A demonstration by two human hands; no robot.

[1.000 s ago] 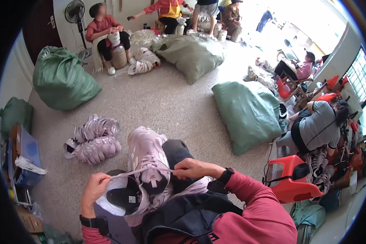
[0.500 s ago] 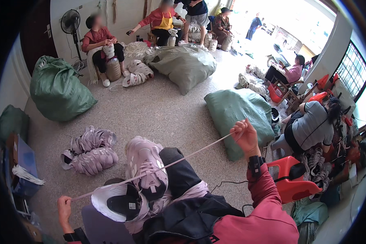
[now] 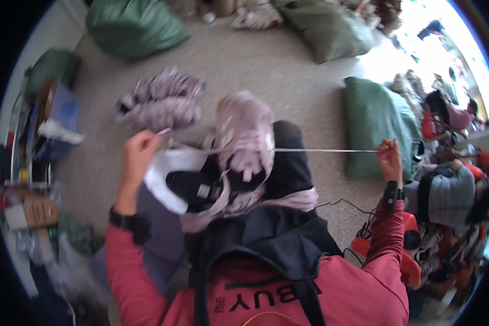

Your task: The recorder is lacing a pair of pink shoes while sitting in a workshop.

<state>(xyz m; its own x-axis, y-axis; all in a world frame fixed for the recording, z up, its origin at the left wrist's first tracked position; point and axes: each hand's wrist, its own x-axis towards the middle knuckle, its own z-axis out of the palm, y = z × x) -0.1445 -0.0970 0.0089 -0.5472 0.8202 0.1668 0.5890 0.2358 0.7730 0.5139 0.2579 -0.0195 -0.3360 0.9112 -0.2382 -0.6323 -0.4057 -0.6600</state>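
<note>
A pale pink sneaker (image 3: 247,122) rests on my lap, toe pointing away, blurred by motion. From its lacing a thin pale shoelace (image 3: 326,150) runs taut to my right hand (image 3: 390,160), whose fingers are closed on it. My left hand (image 3: 140,152) is pinched at the other side of the sneaker, with a thin pale end at its fingertips. A slack strand leads from near there back to the lacing. Between my left hand and the sneaker lies a curved white piece (image 3: 160,187) around a black insole-like part (image 3: 193,187). Pink strips bundle over my lap (image 3: 293,201).
Two bundles of pink shoe pieces (image 3: 163,111) lie on the floor ahead. Green sacks (image 3: 130,27) (image 3: 377,127) and a greyish sack (image 3: 331,30) stand farther off. A blue bin (image 3: 65,119) is at the left. At the right are a red stool (image 3: 410,266), a black cable (image 3: 337,204) and a co-worker (image 3: 445,195).
My view has tipped downward. My left hand has risen beside the sneaker, and my right hand has moved lower and outward, with the lace now nearly level.
</note>
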